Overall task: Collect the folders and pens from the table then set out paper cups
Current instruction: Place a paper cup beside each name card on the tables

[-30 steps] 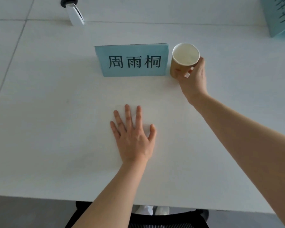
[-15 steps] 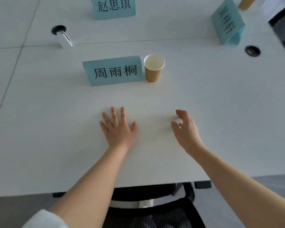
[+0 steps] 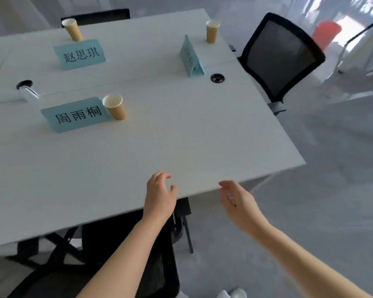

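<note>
**Three cups out, both hands empty**

So the white table (image 3: 181, 136) has three brown paper cups on it. The near cup (image 3: 115, 106) stands upright, touching the right end of the near blue name card (image 3: 75, 115). The far-left cup (image 3: 72, 29) sits just behind the second name card (image 3: 80, 54). The far-right cup (image 3: 212, 31) is near the table's far right corner, behind the folded card (image 3: 190, 57) that's seen edge-on.

The left hand (image 3: 159, 195) is over the table's near edge, fingers loosely curled, holding nothing. The right hand (image 3: 237, 201) is just off the edge, fingers relaxed and apart, also empty. A black mesh chair (image 3: 280, 57) stands at the right side. No folders or pens in view.
</note>
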A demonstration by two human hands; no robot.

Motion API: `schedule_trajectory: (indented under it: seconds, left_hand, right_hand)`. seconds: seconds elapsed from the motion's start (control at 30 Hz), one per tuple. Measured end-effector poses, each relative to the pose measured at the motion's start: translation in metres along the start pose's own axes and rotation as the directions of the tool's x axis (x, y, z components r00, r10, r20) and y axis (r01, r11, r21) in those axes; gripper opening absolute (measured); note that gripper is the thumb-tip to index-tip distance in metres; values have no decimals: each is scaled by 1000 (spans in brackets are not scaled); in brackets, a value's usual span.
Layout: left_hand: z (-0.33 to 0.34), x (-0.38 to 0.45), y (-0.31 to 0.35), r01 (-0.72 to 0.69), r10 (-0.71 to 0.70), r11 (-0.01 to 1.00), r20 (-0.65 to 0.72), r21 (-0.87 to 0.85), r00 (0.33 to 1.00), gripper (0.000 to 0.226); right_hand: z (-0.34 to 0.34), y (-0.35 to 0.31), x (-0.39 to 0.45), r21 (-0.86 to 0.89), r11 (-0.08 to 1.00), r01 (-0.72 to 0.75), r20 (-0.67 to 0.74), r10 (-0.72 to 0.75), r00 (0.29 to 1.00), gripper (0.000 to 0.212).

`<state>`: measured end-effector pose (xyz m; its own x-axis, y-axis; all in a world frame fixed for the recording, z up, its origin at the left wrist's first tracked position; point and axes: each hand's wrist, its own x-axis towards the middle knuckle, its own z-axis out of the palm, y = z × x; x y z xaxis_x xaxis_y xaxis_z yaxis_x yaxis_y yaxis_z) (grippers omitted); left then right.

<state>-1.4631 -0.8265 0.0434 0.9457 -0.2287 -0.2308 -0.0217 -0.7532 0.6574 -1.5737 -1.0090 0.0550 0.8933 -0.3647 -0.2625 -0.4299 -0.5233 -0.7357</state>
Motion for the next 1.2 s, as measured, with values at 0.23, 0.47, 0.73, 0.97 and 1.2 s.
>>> schedule_trajectory:
  seconds: [0.23, 0.47, 0.73, 0.97, 1.2]
  left_hand:
    - [99, -84, 128, -23, 21, 980, -8, -197, 1000, 26]
    - [170, -115, 192, 8, 10, 977, 85, -215, 996, 25]
    - [220, -45, 265, 14, -7, 978, 31, -209, 999, 21]
    - [251, 59, 341, 85, -94, 973, -32, -214, 995, 24]
    - [272, 149, 414, 105, -121, 965, -50, -242, 991, 26]
  right_hand:
    - [-112, 83, -67, 67, 997, -44, -109, 51, 993, 19]
    - [-189, 135, -70, 140, 986, -94, -192, 120, 974, 24]
    - [-281, 172, 14, 99, 991, -94, -215, 114, 970, 25]
    - [-356, 171, 134, 41, 997, -60, -140, 65, 988, 25]
    - [-415, 174, 240, 30, 999, -14, -59, 16, 998, 23]
